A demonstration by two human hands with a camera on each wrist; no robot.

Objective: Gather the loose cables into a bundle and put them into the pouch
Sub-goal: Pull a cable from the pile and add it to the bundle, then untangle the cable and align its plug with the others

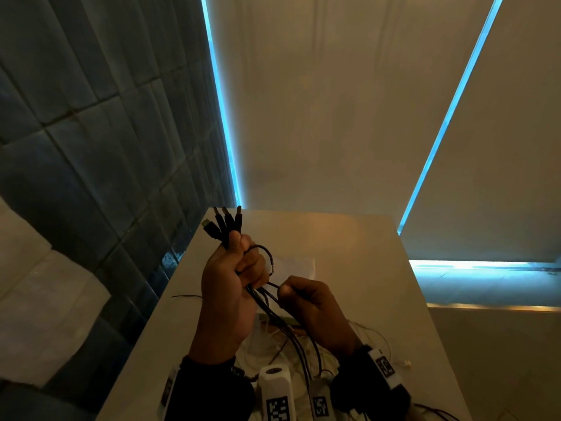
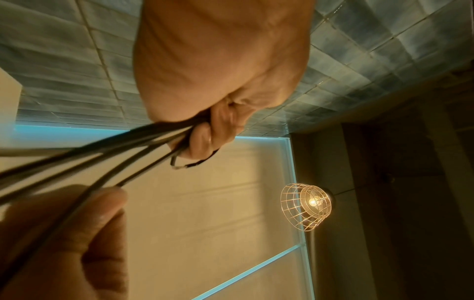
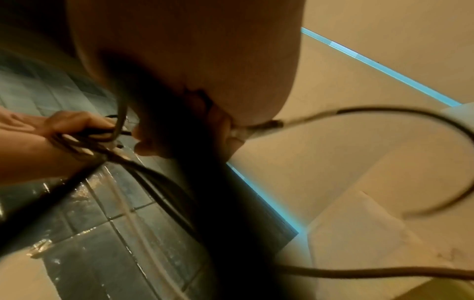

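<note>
Two hands at work on black cables above the bench.
Right hand (image 1: 312,302) pinches one strand taut; left hand (image 1: 230,284) clenches the black cables (image 1: 273,311), plugs (image 1: 226,221) aligned upward, evidently for bundling; bench (image 1: 349,238) beyond; pouch not identifiable.

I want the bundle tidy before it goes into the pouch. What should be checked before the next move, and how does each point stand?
1. Left hand grips the black cables: ok.
2. Black plug ends line up above the fist: ok.
3. Right hand pinches one strand: ok.
4. Loose ends gathered: not ok, cables trail onto the white table.
5. Pouch within reach: cannot tell.
</note>
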